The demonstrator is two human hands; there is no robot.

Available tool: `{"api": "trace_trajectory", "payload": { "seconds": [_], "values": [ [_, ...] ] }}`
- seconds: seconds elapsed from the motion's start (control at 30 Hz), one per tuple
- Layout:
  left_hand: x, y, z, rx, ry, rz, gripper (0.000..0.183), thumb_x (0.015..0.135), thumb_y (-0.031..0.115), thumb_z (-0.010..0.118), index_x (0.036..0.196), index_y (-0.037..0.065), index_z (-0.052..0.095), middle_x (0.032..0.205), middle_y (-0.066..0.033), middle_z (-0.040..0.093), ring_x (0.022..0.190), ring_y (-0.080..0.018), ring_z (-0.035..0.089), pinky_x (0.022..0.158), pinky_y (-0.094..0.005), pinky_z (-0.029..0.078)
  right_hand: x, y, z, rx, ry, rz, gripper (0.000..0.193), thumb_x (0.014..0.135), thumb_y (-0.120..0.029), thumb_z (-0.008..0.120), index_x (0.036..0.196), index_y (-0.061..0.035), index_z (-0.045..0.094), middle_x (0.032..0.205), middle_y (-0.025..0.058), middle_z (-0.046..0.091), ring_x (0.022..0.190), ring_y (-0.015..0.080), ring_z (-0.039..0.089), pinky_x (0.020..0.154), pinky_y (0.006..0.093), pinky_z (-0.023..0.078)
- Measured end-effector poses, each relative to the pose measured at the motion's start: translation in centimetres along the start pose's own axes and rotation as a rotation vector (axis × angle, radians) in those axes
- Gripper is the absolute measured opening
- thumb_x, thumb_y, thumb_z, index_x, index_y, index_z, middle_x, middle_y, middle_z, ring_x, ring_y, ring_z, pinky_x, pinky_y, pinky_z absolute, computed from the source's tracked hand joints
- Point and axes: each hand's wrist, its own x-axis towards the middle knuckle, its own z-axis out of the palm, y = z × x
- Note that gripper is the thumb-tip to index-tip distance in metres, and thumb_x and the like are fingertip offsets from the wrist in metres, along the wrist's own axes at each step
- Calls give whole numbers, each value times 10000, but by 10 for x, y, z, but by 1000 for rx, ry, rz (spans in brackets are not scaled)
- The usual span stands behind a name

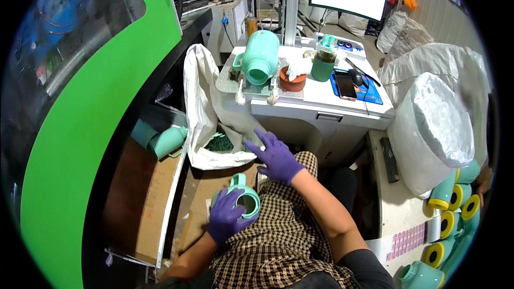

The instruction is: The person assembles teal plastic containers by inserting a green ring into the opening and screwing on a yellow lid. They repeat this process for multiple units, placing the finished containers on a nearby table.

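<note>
My left hand (229,215), in a purple glove, is closed round a mint-green plastic jug body (249,197) over my lap. Its handle sticks up and its round mouth faces up toward me. My right hand (277,159), gloved the same, reaches forward over my lap with fingers stretched apart and nothing in them. It is nearest to the rim of a white woven sack (199,112), where small dark-green scraps (219,142) lie inside. A larger mint-green jug (261,56) lies on its side on the white desk, mouth toward me.
On the desk (316,108) are an orange-brown bowl (292,79), a green bottle (323,61), a phone (344,84) and a mouse. A green machine (80,144) stands left, beside a cardboard box (152,214) with jug bodies. At right are a plastic-lined sack (423,139) and several yellow-rimmed green containers (439,251).
</note>
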Motion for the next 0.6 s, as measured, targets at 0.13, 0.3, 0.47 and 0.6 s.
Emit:
{"api": "trace_trajectory", "payload": {
  "seconds": [0.13,0.3,0.47,0.6],
  "values": [
    [-17,-25,6,36,-105,-97,290,728,316,855,749,94,670,995,-176,696,912,-362,651,812,-454,530,-39,0,-22,207,75,-40,617,830,-243,725,1408,-135,540,1410,204,505,1254,383,531,1018,488,468],
    [-12,-36,-15,-101,-348,-171,354,709,344,834,902,68,726,1050,-186,654,965,-385,629,844,-480,509,-115,13,-132,9,153,-21,477,801,-195,750,1257,-138,619,1275,158,581,1158,356,588,946,468,500],
    [44,2,-24,37,-214,39,315,760,234,825,1013,64,744,1173,-255,628,1105,-466,561,915,-528,469,-187,75,-308,-661,340,96,338,781,-80,737,1112,-130,690,1001,86,678,878,302,670,775,406,551],
    [40,-3,13,1,-120,105,369,695,300,810,750,38,557,1206,-253,618,1037,-439,570,890,-514,445,-203,132,-417,-720,414,613,164,867,-232,737,1004,-144,742,971,92,688,853,322,677,764,400,541]
  ]
}}
